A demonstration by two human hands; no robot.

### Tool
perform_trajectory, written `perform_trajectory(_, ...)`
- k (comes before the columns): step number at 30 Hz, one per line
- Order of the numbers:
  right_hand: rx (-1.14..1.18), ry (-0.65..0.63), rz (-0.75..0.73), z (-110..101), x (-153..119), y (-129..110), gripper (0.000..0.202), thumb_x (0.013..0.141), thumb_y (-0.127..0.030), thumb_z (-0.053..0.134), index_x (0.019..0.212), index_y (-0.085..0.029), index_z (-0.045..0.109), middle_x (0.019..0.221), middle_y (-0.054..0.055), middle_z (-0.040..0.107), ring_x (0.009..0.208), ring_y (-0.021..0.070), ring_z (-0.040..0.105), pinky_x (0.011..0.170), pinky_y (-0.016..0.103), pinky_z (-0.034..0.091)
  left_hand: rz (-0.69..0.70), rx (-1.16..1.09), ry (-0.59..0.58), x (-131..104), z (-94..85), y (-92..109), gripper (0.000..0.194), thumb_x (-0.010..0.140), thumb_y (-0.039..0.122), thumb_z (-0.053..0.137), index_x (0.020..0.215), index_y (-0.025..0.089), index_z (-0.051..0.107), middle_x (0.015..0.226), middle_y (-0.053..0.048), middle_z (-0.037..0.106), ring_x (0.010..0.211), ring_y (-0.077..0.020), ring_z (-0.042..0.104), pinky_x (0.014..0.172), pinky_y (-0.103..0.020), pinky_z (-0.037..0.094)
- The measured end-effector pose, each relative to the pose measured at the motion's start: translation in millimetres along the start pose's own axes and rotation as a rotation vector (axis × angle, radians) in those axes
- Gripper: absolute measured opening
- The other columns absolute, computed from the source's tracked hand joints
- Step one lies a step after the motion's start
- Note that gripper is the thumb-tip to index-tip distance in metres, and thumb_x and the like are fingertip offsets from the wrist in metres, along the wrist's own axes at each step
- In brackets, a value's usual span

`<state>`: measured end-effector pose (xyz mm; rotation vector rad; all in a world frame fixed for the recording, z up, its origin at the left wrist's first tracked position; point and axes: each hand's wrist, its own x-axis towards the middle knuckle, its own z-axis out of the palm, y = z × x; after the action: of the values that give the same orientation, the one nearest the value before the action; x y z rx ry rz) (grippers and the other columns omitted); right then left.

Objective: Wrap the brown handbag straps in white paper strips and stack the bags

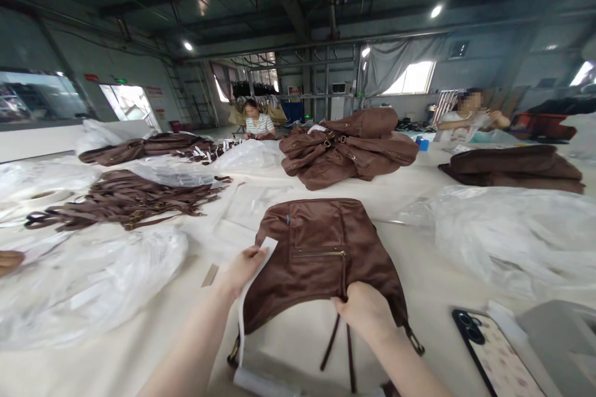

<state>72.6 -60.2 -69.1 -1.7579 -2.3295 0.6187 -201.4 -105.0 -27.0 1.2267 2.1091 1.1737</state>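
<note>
At nine o'clock on brown bag (316, 226) — pinching white strip (269, 244) with left hand (242, 268). At five — pinching bag edge (321, 293) with right hand (369, 313).

Bag (311, 220) uniformly brown; zip (321, 254) brass-toned. Strip (269, 247) white. Piled bags (344, 155) the same brown. Strap bundle (139, 195) dark brown. Table (431, 285) off-white. Phone case (503, 353) cream, scattered pinkish-red motifs. Small box (423, 144) blue. Co-worker's shirt (265, 125) striped, white and darker.

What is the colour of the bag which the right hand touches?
The bag is dark brown; the head view shows it best.
</note>
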Motion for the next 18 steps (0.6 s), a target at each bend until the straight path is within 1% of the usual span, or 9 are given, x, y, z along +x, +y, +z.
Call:
perform_trajectory(2,0.116,-0.045,-0.011,6.7,-0.2,0.7,0.024,0.078,-0.034,0.057,0.071,-0.014,0.068,0.081,0.018,0.070,0.080,0.0289,0.066,0.068,0.034,0.045,0.011,-0.008,-0.051,8.0,16.4,-4.9,0.038,0.073,0.052,0.053,0.068,0.016,0.063,0.066,-0.004,0.065,0.071,-0.0221,0.062,0.063,-0.028,0.045)
perform_trajectory(4,0.218,-0.152,-0.024,10.5,-3.6,3.3,0.020,0.078,-0.029,0.055,0.072,-0.015,0.067,0.068,0.011,0.068,0.064,0.0219,0.065,0.058,0.029,0.045,0.036,-0.008,-0.048,15.7,36.7,-2.6,0.035,0.074,0.050,0.052,0.066,0.017,0.061,0.064,-0.004,0.063,0.070,-0.0220,0.061,0.063,-0.028,0.044)
perform_trajectory(6,0.396,-0.328,-0.053,10.5,-9.3,6.5,0.021,0.079,-0.033,0.054,0.076,-0.016,0.067,0.055,0.002,0.061,0.046,0.0143,0.056,0.047,0.024,0.040,0.078,-0.011,-0.051,24.6,56.2,5.6,0.032,0.075,0.047,0.051,0.067,0.017,0.061,0.064,-0.003,0.062,0.070,-0.0211,0.060,0.063,-0.028,0.043)
perform_trajectory(9,0.804,-0.517,-0.117,2.1,-18.3,11.3,0.033,0.078,-0.047,0.058,0.078,-0.014,0.066,0.049,-0.004,0.051,0.038,0.0086,0.045,0.040,0.020,0.033,0.160,-0.011,-0.092,33.6,76.0,25.3,0.027,0.075,0.042,0.055,0.066,0.017,0.061,0.067,-0.003,0.061,0.070,-0.0194,0.058,0.064,-0.027,0.043)
perform_trajectory(11,0.977,-0.488,-0.165,-7.7,-21.9,14.4,0.042,0.075,-0.054,0.061,0.077,-0.013,0.067,0.049,-0.005,0.047,0.039,0.0062,0.039,0.040,0.019,0.028,0.222,-0.003,-0.065,29.3,80.2,40.1,0.022,0.075,0.037,0.057,0.066,0.017,0.060,0.078,-0.005,0.062,0.080,-0.0194,0.057,0.071,-0.027,0.043)
perform_trajectory(14,1.079,-0.419,-0.189,-22.1,-23.3,17.2,0.042,0.075,-0.054,0.063,0.080,-0.013,0.071,0.047,-0.007,0.039,0.040,0.0047,0.028,0.041,0.020,0.020,0.357,-0.046,-0.065,0.0,71.3,61.5,0.023,0.080,0.039,0.056,0.070,0.018,0.058,0.081,-0.004,0.058,0.083,-0.0168,0.054,0.072,-0.024,0.042)
perform_trajectory(15,1.107,-0.415,-0.184,-25.8,-23.2,17.4,0.040,0.075,-0.053,0.064,0.079,-0.013,0.071,0.046,-0.007,0.039,0.041,0.0049,0.028,0.041,0.020,0.020,0.374,-0.093,-0.154,-14.5,64.4,68.2,0.027,0.082,0.043,0.055,0.070,0.018,0.056,0.072,-0.001,0.054,0.074,-0.0144,0.052,0.065,-0.023,0.041)
perform_trajectory(16,1.144,-0.419,-0.172,-28.8,-23.1,17.2,0.038,0.074,-0.051,0.067,0.078,-0.013,0.071,0.047,-0.007,0.041,0.042,0.0052,0.031,0.041,0.020,0.022,0.331,-0.162,-0.301,-29.9,55.9,74.9,0.032,0.082,0.048,0.055,0.069,0.018,0.053,0.063,0.002,0.048,0.061,-0.0114,0.047,0.056,-0.021,0.037)
perform_trajectory(18,1.243,-0.456,-0.144,-33.0,-23.2,15.9,0.033,0.069,-0.046,0.073,0.077,-0.014,0.070,0.052,-0.005,0.050,0.046,0.0064,0.041,0.045,0.019,0.031,0.108,-0.339,-0.693,-58.0,35.4,88.3,0.039,0.077,0.056,0.059,0.070,0.018,0.051,0.055,0.005,0.040,0.045,-0.0067,0.034,0.041,-0.019,0.024)
